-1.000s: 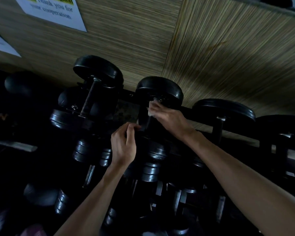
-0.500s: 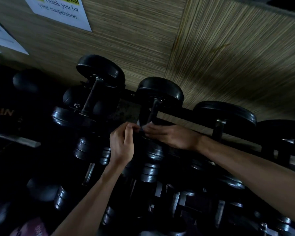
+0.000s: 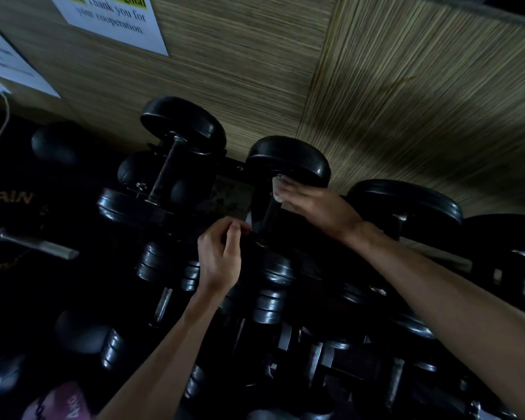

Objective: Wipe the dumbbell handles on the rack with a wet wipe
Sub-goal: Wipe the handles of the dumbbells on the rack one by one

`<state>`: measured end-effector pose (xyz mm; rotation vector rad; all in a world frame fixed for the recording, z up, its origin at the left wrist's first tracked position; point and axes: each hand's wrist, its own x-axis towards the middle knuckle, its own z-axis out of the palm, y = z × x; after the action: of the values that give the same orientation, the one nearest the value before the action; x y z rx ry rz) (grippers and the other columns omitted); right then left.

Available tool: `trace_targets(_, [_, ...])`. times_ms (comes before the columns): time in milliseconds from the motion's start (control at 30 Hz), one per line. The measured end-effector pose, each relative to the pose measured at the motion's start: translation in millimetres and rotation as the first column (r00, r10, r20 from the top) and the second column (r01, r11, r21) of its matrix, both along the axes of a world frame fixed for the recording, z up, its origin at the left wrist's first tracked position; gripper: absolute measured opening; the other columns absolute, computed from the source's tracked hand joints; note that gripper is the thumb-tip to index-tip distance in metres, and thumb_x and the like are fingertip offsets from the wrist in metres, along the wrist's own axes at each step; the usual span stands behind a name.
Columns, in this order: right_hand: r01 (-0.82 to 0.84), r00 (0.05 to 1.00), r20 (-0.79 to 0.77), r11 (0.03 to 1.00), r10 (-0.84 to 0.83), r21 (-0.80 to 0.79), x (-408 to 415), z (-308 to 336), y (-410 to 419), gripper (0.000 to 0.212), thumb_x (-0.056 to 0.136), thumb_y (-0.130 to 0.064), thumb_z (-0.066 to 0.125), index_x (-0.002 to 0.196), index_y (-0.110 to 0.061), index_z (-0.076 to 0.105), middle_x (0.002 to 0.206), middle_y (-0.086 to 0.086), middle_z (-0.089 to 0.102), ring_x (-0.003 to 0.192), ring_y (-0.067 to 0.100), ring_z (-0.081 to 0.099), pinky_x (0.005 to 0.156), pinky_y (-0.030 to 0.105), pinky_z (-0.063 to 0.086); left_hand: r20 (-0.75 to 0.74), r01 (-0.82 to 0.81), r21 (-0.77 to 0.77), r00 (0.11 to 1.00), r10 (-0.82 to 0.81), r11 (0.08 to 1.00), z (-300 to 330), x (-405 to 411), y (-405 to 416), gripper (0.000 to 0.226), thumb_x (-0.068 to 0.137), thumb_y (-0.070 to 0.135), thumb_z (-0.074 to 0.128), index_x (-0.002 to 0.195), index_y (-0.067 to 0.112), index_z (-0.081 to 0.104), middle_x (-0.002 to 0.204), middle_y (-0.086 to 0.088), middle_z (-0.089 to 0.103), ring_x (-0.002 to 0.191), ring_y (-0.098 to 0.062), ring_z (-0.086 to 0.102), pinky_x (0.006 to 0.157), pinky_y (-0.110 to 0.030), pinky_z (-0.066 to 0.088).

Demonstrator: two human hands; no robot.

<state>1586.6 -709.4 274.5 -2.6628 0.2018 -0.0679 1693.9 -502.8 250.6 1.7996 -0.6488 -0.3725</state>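
Observation:
A black dumbbell (image 3: 288, 160) lies on the top row of the dark rack (image 3: 234, 165), its far head against the wall. My right hand (image 3: 312, 206) grips the far end of its handle, just under that head, with a white wet wipe (image 3: 275, 189) wrapped under the fingers. My left hand (image 3: 220, 259) holds the near head of the same dumbbell with its fingers curled over the head's edge. Most of the handle is hidden by my right hand and by shadow.
Another dumbbell (image 3: 182, 128) with a bare handle sits to the left, a larger one (image 3: 406, 204) to the right. Several smaller dumbbells (image 3: 273, 295) fill the lower rows. A barbell end (image 3: 40, 245) juts in at the left. Paper notices (image 3: 112, 19) hang on the wall.
My right hand slid with the wipe from the near end of the handle up to the far end under the head. My left hand stayed on the near head.

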Motion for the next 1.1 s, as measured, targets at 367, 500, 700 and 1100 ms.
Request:
trace_targets(367, [-0.041, 0.999, 0.017, 0.998, 0.042, -0.056, 3, 0, 2, 0.043, 0.103, -0.033, 0.045, 0.143, -0.019, 0.053, 0.154, 0.001, 0.044, 0.144, 0.011, 0.038, 0.12, 0.037, 0.034, -0.048, -0.01, 0.022, 0.999, 0.011, 1.0, 3, 0, 1, 0.032, 0.095, 0.021, 0.043, 0.082, 0.014, 0.071, 0.076, 0.001, 0.069, 0.072, -0.021, 0.065, 0.065, -0.045, 0.052])
trace_targets(500, [-0.213, 0.971, -0.141, 0.966, 0.192, -0.148, -6, -7, 18, 0.055, 0.1, -0.03, 0.027, 0.148, -0.01, 0.047, 0.157, 0.007, 0.041, 0.146, 0.021, 0.035, 0.12, 0.039, 0.032, -0.048, -0.012, 0.034, 0.999, 0.013, 0.999, 4, -1, 1, 0.032, 0.094, 0.023, 0.042, 0.082, 0.016, 0.071, 0.071, -0.002, 0.067, 0.06, -0.023, 0.06, 0.054, -0.046, 0.049])
trace_targets(700, [-0.227, 0.973, -0.047, 0.974, 0.227, 0.002, -5, -4, 11, 0.042, 0.106, -0.014, 0.046, 0.147, -0.017, 0.05, 0.158, -0.002, 0.038, 0.147, 0.006, 0.028, 0.123, 0.027, 0.023, -0.083, 0.007, 0.038, 0.997, -0.004, 0.999, 4, 0, 2, 0.03, 0.095, 0.021, 0.044, 0.081, 0.017, 0.07, 0.067, -0.005, 0.065, 0.051, -0.015, 0.053, 0.045, -0.036, 0.041])
trace_targets(1100, [-0.045, 0.994, -0.082, 0.969, 0.067, 0.244, -2, 18, 45, 0.036, 0.102, -0.033, 0.051, 0.131, -0.018, 0.065, 0.13, -0.005, 0.067, 0.121, 0.006, 0.062, 0.101, 0.032, 0.05, 0.355, 0.239, 0.275, 0.875, -0.329, 0.931, 24, 63, 50, 0.019, 0.1, 0.02, 0.051, 0.109, 0.012, 0.066, 0.104, 0.006, 0.064, 0.099, -0.011, 0.059, 0.085, -0.023, 0.051])
